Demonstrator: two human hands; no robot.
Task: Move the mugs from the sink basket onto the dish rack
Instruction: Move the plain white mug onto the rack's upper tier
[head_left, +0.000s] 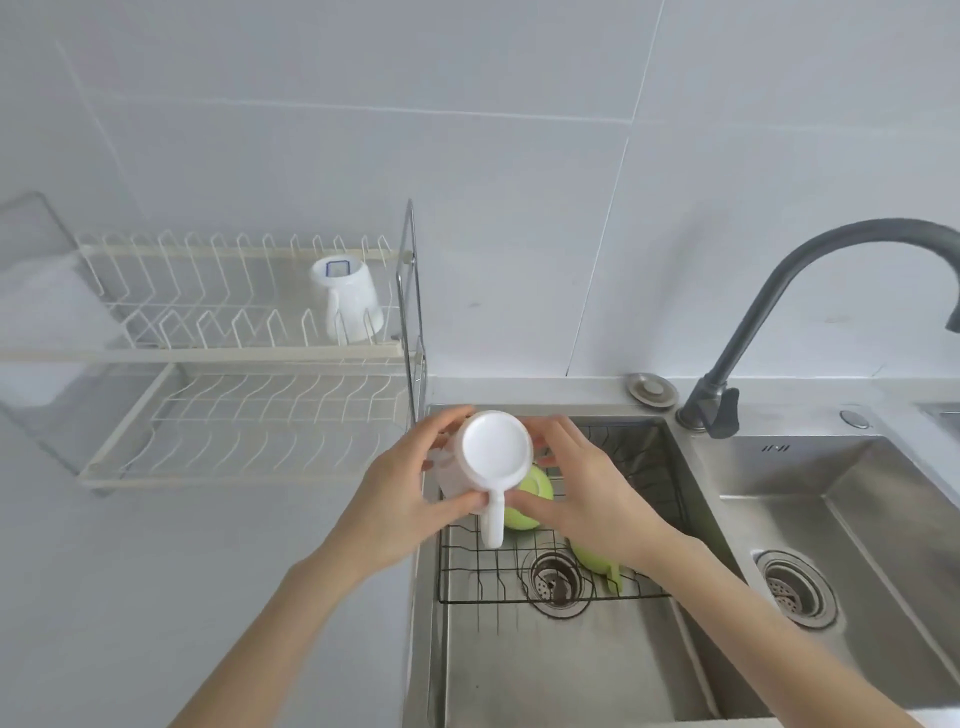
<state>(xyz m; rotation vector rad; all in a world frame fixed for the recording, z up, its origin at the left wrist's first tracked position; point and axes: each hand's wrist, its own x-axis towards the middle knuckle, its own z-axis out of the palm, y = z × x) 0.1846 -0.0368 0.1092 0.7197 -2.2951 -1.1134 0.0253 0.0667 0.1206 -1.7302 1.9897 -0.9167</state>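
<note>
Fingers (441, 431) of the left hand (400, 499) curled round a white mug (491, 457), bottom up, handle toward the person, held above the left edge of the sink (691, 675). The right hand (582, 488) touched the mug's other side, fingers loosely bent. Below them, two green mugs (532, 499) lay in the wire basket (644, 597), one half hidden by the right wrist. Another white mug (350, 299) stood upside down on the rack (208, 291), upper tier, at its right end.
</note>
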